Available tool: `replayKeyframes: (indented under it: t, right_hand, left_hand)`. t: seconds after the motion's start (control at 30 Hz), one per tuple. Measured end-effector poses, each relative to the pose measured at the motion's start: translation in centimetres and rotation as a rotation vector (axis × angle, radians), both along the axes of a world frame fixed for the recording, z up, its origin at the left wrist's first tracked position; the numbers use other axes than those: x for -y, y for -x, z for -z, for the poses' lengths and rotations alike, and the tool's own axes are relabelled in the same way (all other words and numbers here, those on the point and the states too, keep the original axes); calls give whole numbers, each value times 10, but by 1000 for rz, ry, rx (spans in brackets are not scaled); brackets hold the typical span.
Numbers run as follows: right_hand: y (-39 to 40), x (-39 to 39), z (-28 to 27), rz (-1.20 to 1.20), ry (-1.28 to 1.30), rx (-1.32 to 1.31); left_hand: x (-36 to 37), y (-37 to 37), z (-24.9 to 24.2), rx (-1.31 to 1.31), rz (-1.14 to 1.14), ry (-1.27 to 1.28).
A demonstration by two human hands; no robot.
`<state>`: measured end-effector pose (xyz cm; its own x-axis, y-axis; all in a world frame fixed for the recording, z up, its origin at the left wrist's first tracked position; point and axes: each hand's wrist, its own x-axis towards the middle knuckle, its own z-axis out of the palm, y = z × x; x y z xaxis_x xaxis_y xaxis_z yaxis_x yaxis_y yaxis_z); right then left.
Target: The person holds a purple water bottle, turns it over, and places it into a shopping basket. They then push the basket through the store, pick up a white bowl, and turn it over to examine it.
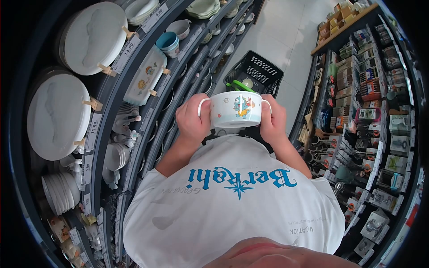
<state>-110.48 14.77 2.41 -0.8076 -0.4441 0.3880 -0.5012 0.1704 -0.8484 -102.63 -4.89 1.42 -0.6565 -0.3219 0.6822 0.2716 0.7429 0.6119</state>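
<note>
A white two-handled bowl [227, 112] with a printed cartoon figure and small coloured motifs is held up in front of the white T-shirt. My left hand [194, 117] is closed on its handle at the left of the view, and my right hand [273, 118] grips the opposite handle. Beyond the bowl, a black perforated shopping basket [263, 67] stands on the floor with a green item [240, 85] inside, partly hidden by the bowl.
Left shelves [134, 67] carry large white plates [58, 117], a patterned tray [147, 77], blue cups [168, 43] and stacked bowls. Right shelves [353, 134] hold packaged kitchen tools. A tiled aisle floor [286, 27] runs between them.
</note>
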Motion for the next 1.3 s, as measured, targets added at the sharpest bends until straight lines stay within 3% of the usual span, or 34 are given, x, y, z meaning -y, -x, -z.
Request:
replayKeyframes:
  t: [0.07, 0.37, 0.97, 1.07, 1.13, 1.3]
  right_hand:
    - [-3, -3, -2, -67, 7, 279]
    - [-9, -12, 2, -122, 324, 545]
    - [-19, -22, 12, -67, 403, 369]
    - [-18, -23, 16, -86, 398, 313]
    - [-17, -23, 14, -77, 372, 264]
    - [-17, -21, 14, -71, 350, 201]
  left_hand:
    - [-1, 2, -1, 1, 4, 4]
    - [-7, 14, -4, -120, 86, 91]
    - [-21, 13, -12, -35, 257, -96]
    - [-22, 10, -16, -1, 319, -183]
    - [-25, 4, -19, 142, 390, -476]
    - [-23, 5, -9, 133, 459, -500]
